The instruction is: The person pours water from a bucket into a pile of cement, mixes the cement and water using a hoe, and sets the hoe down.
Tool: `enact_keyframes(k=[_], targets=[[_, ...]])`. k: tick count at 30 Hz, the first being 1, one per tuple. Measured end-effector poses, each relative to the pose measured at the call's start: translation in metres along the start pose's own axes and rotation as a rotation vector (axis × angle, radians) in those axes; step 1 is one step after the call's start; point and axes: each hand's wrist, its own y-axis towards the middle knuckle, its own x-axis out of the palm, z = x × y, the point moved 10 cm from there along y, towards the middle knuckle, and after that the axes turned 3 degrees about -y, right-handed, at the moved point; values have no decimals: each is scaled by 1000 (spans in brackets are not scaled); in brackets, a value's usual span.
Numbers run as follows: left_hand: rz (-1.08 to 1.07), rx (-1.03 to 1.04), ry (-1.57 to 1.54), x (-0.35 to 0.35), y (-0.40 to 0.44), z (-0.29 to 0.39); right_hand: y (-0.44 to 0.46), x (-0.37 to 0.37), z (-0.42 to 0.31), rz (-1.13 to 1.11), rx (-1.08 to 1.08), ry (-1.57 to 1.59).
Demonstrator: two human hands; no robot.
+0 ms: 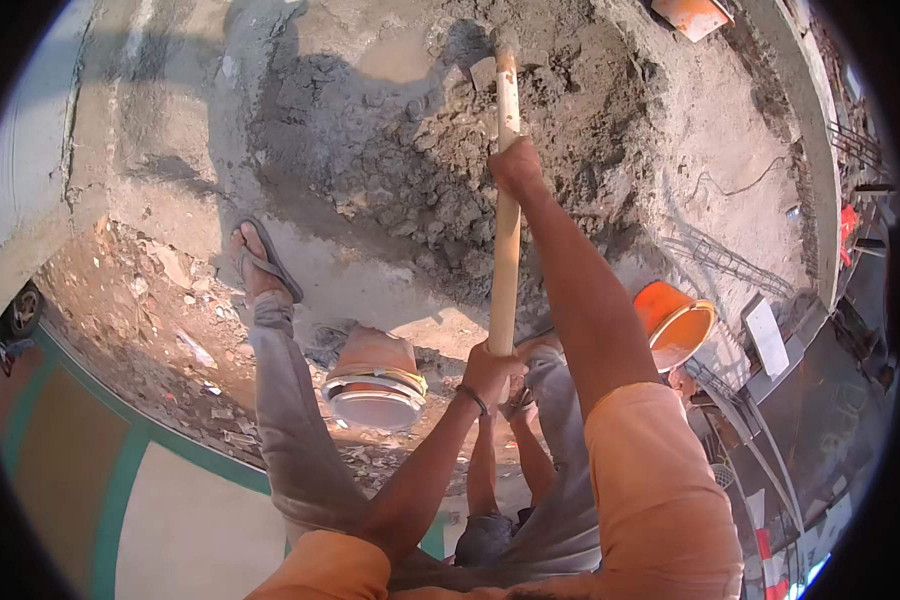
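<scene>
A long pale wooden handle of what looks like a hoe (506, 240) runs up the middle of the head view. Its far end meets a heap of wet grey mortar (450, 190), and the blade is mostly hidden there. My right hand (517, 168) is wrapped round the upper part of the handle. Lower down, close to my body, my left hand (490, 374) grips the near end, with a dark band at its wrist. My sandalled foot (260, 260) stands at the left edge of the mortar.
An orange bucket (673, 322) stands right of my right forearm; stacked pans (375, 380) sit between my legs. Another orange container (694, 16) is at the top right. A wire-mesh cage (735, 262) lies on the concrete. Another person's legs (482, 465) show behind me.
</scene>
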Motion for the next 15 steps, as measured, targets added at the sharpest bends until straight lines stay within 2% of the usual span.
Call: enact_keyframes(k=[2, 4, 6, 7, 9, 11, 13, 15], targets=[[20, -2, 139, -33, -27, -2, -21, 17, 31, 127, 67, 8], [61, -58, 373, -47, -62, -14, -37, 53, 83, -120, 216, 182], [104, -138, 582, -70, -100, -27, -84, 78, 121, -140, 319, 272], [127, -192, 676, -89, -118, -37, -115, 92, 132, -98, 296, 412], [143, -58, 975, -129, -152, -32, -187, 97, 124, -23, 317, 517], [110, -91, 1096, -159, -176, -38, -229, 100, 124, 62, 339, 640], [101, -79, 1172, -160, -180, -40, -252, 85, 118, 112, 330, 702], [116, -17, 1191, -141, -172, -43, -247, 40, 96, 129, 250, 776]])
